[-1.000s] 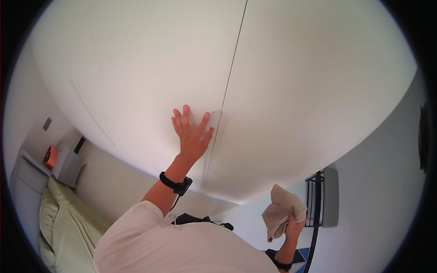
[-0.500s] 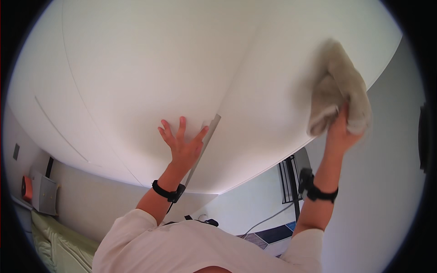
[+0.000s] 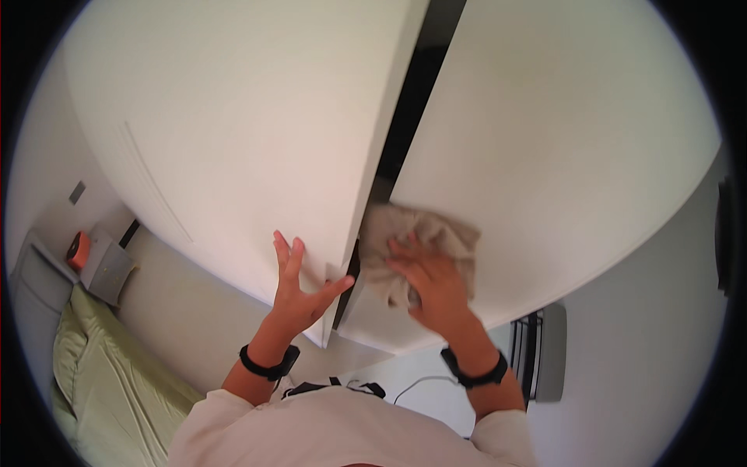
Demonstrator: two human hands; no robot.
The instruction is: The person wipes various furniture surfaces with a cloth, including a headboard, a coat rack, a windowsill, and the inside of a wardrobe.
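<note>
My right hand (image 3: 437, 288) presses a crumpled beige-brown cloth (image 3: 459, 230) against the right white cabinet door (image 3: 568, 148), low down beside its inner edge. The cloth's near folds hang loose around the fingers. My left hand (image 3: 299, 300) is open, fingers spread, at the lower edge of the left white door (image 3: 249, 140); its thumb reaches toward that door's inner edge. Between the two doors runs a dark gap (image 3: 401, 117), with the left door standing ajar. Each wrist wears a black band.
At the lower left lies a bed with a pale green cover (image 3: 117, 381). Beyond it stand a grey bedside cabinet (image 3: 107, 268) and an orange round object (image 3: 78, 251). At the right are a grey panel with black bars (image 3: 545, 350) and a grey wall (image 3: 646, 342).
The left door has swung ajar, showing a dark gap. My right hand has brought the cloth from the far right edge in to the right door's inner edge. My left hand stays spread.
</note>
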